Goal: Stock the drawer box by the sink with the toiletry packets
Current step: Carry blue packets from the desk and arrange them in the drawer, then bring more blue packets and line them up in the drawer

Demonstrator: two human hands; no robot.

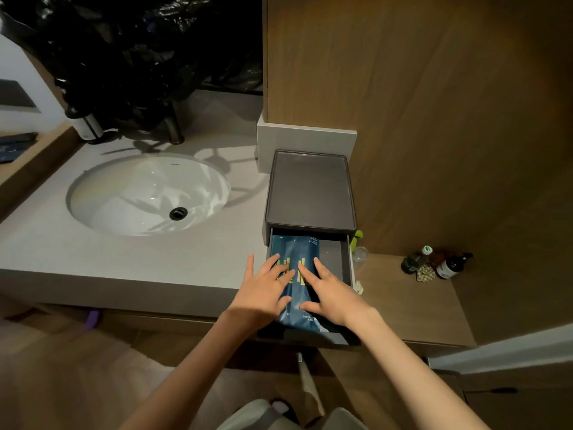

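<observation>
two bare forearms reach out from below toward the pale counter [93, 252], the widest thing here, with the white sink [124, 193] sunk into it. just right of the sink stands the grey drawer box [310, 190], its drawer [333, 259] pulled out past the counter's edge. dark blue toiletry packets [294, 243] lie in the drawer's left part, and a strip of bare floor shows to their right. the left hand [263, 290] and right hand [333, 293] rest side by side on the packets, fingers straight and spread, gripping nothing. to my eye the job now is flattening: press evenly, nudge the packets back and square to the left wall, so the near end clears the front lip. small bottles [449, 265] sit on the lower shelf, well apart.
</observation>
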